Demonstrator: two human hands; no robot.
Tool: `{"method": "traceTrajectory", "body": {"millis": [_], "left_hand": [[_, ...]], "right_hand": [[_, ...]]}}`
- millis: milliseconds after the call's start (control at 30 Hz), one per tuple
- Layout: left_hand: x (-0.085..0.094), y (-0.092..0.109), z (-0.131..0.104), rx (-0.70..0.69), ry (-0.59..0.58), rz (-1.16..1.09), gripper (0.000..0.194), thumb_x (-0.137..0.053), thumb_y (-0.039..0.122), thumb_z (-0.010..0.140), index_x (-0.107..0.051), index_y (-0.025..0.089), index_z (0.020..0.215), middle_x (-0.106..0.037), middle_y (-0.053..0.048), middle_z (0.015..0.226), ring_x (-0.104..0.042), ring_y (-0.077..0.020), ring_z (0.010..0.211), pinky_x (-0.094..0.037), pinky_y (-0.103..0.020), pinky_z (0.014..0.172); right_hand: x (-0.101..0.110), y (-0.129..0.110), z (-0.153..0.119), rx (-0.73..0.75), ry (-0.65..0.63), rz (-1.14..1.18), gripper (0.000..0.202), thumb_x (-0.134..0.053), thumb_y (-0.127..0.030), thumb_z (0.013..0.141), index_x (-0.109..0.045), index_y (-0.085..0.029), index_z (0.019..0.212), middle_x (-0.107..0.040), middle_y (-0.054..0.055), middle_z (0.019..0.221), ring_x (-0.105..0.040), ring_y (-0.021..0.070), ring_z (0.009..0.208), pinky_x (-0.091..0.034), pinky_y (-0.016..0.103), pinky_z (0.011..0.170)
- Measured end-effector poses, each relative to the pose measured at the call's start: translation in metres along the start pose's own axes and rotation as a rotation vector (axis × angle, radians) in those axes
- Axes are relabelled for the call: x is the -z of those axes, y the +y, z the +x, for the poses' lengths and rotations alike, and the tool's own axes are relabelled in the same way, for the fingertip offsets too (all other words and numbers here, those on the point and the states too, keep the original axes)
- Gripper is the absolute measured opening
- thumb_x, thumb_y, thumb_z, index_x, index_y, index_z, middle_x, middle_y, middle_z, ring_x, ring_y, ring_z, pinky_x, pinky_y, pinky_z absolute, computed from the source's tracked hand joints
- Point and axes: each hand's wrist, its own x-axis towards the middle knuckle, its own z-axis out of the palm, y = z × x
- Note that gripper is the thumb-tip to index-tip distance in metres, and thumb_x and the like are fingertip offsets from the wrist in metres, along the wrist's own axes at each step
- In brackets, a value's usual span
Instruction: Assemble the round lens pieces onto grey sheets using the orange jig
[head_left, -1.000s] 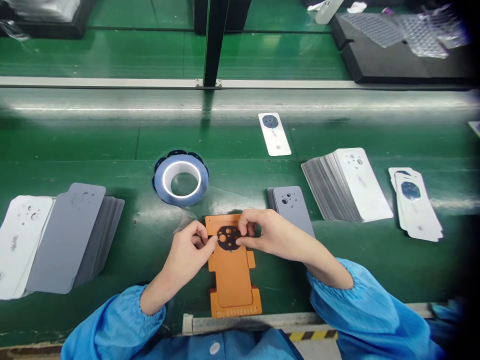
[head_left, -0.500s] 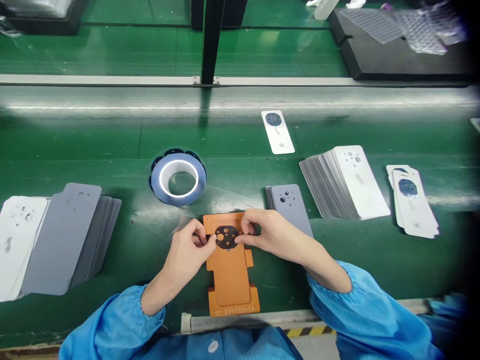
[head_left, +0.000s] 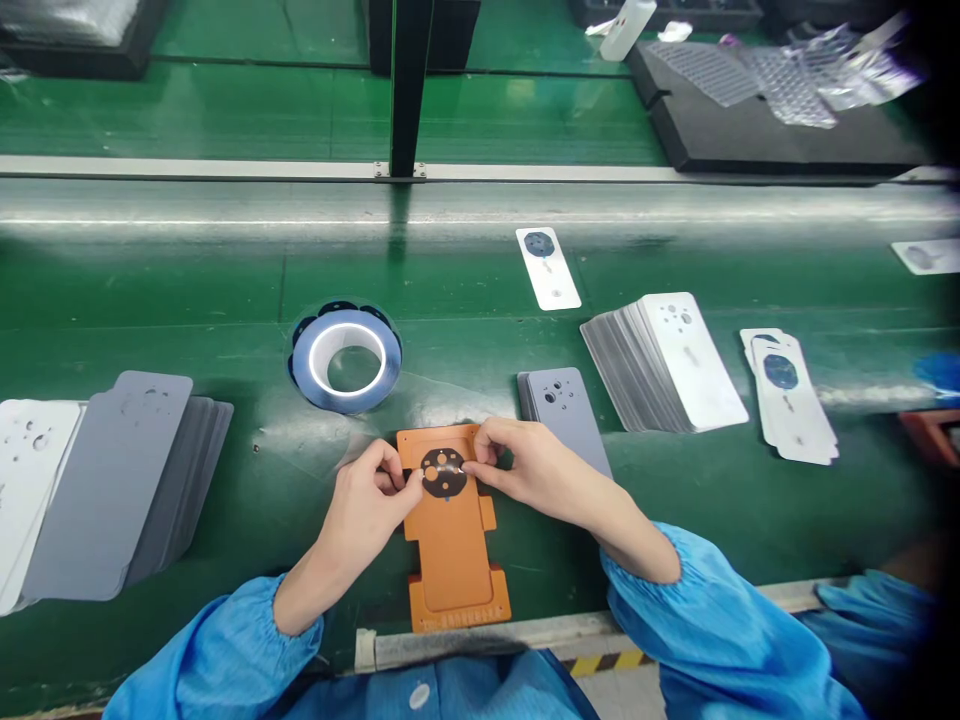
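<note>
An orange fixture plate (head_left: 459, 560) lies on the green surface in front of me. Over its upper part is a black round sticker with holes (head_left: 445, 487). My left hand (head_left: 373, 500) pinches the sticker's left edge. At its right edge, my right hand (head_left: 525, 465) pinches it between thumb and forefinger. Whether the sticker touches the plate is hard to tell. Behind the left hand stands a roll of blue-edged film (head_left: 301, 350) with black stickers around it. A short stack of grey panels (head_left: 574, 420) lies just beyond the right hand.
Grey panels (head_left: 112, 480) and white panels (head_left: 30, 500) lie left. At the right are a fanned stack (head_left: 697, 365), white cards with dark discs (head_left: 799, 410) and a single card (head_left: 551, 280). A metal rail (head_left: 225, 168) with a black post (head_left: 409, 90) crosses behind. Another person's blue sleeve (head_left: 870, 630) shows lower right.
The whole view has shifted slightly to the left. Both hands keep their hold on the sticker, whose surface now shows a glare. More of a white card shows at the right edge.
</note>
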Motion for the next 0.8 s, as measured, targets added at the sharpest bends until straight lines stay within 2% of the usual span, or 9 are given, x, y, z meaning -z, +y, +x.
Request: {"method": "traceTrajectory", "body": {"millis": [233,300,367,433,467,533,567,667,800], "left_hand": [[0.001,0.004,0.0,-0.023,0.008,0.022,0.029,-0.066,0.038,0.081,-0.043,0.022,0.073,-0.051,0.007,0.059,-0.047,-0.0082,0.048,-0.034,-0.019,0.049],[0.001,0.004,-0.001,-0.034,0.004,0.027,0.029,-0.065,0.038,0.082,-0.043,0.023,0.072,-0.051,0.007,0.058,-0.047,-0.0083,0.048,-0.033,-0.02,0.05],[0.002,0.002,-0.001,-0.048,0.0,0.043,0.028,-0.065,0.038,0.082,-0.043,0.023,0.072,-0.05,0.008,0.056,-0.045,-0.0083,0.048,-0.031,-0.02,0.05],[0.002,0.0,-0.001,-0.057,-0.003,0.047,0.028,-0.064,0.038,0.082,-0.042,0.023,0.072,-0.048,0.008,0.055,-0.043,-0.0082,0.048,-0.03,-0.02,0.049],[0.002,-0.001,-0.001,-0.055,-0.004,0.044,0.028,-0.064,0.038,0.082,-0.042,0.023,0.072,-0.048,0.008,0.055,-0.042,-0.0082,0.048,-0.029,-0.02,0.049],[0.001,-0.004,-0.001,-0.047,-0.011,0.036,0.028,-0.064,0.038,0.082,-0.042,0.023,0.072,-0.046,0.009,0.054,-0.04,-0.0083,0.047,-0.028,-0.02,0.049],[0.001,-0.005,-0.001,-0.049,-0.011,0.034,0.028,-0.064,0.038,0.082,-0.042,0.023,0.072,-0.045,0.009,0.054,-0.04,-0.0084,0.047,-0.028,-0.02,0.049],[0.001,-0.008,-0.001,-0.073,-0.006,0.031,0.025,-0.063,0.037,0.081,-0.043,0.023,0.073,-0.045,0.009,0.053,-0.041,-0.0089,0.047,-0.028,-0.02,0.049],[0.003,-0.009,-0.002,-0.097,-0.012,0.003,0.02,-0.061,0.034,0.081,-0.045,0.024,0.074,-0.048,0.009,0.052,-0.045,-0.0106,0.047,-0.032,-0.022,0.05]], "right_hand": [[0.008,0.0,-0.008,0.037,-0.019,-0.04,0.014,-0.061,-0.016,0.092,-0.055,-0.022,0.081,-0.065,0.0,0.08,-0.058,0.0151,0.069,-0.046,0.028,0.065],[0.021,0.008,-0.014,0.031,0.059,-0.081,0.009,-0.059,-0.018,0.094,-0.059,-0.022,0.086,-0.068,0.002,0.086,-0.064,0.0178,0.076,-0.05,0.031,0.07],[0.038,0.021,-0.02,0.015,0.204,-0.181,0.007,-0.061,-0.026,0.095,-0.065,-0.022,0.099,-0.071,0.008,0.104,-0.068,0.0238,0.094,-0.055,0.038,0.084],[0.057,0.038,-0.024,-0.034,0.302,-0.309,0.035,-0.067,-0.035,0.092,-0.063,-0.021,0.125,-0.065,0.015,0.132,-0.062,0.0324,0.122,-0.052,0.049,0.102],[0.066,0.046,-0.025,-0.078,0.303,-0.364,0.052,-0.071,-0.038,0.089,-0.058,-0.02,0.136,-0.058,0.017,0.144,-0.055,0.0362,0.133,-0.048,0.053,0.109],[0.078,0.062,-0.024,-0.167,0.235,-0.427,0.075,-0.078,-0.044,0.083,-0.05,-0.017,0.148,-0.046,0.02,0.157,-0.044,0.0408,0.145,-0.042,0.058,0.115],[0.082,0.068,-0.023,-0.196,0.188,-0.432,0.079,-0.079,-0.046,0.082,-0.049,-0.016,0.149,-0.045,0.021,0.158,-0.043,0.0414,0.146,-0.042,0.059,0.116],[0.084,0.076,-0.019,-0.204,0.12,-0.402,0.073,-0.077,-0.047,0.083,-0.054,-0.017,0.146,-0.054,0.019,0.151,-0.054,0.0391,0.138,-0.047,0.056,0.112],[0.088,0.064,-0.024,-0.189,0.266,-0.397,0.047,-0.075,-0.042,0.086,-0.068,-0.021,0.127,-0.064,0.016,0.14,-0.063,0.0376,0.127,-0.051,0.053,0.107]]}}
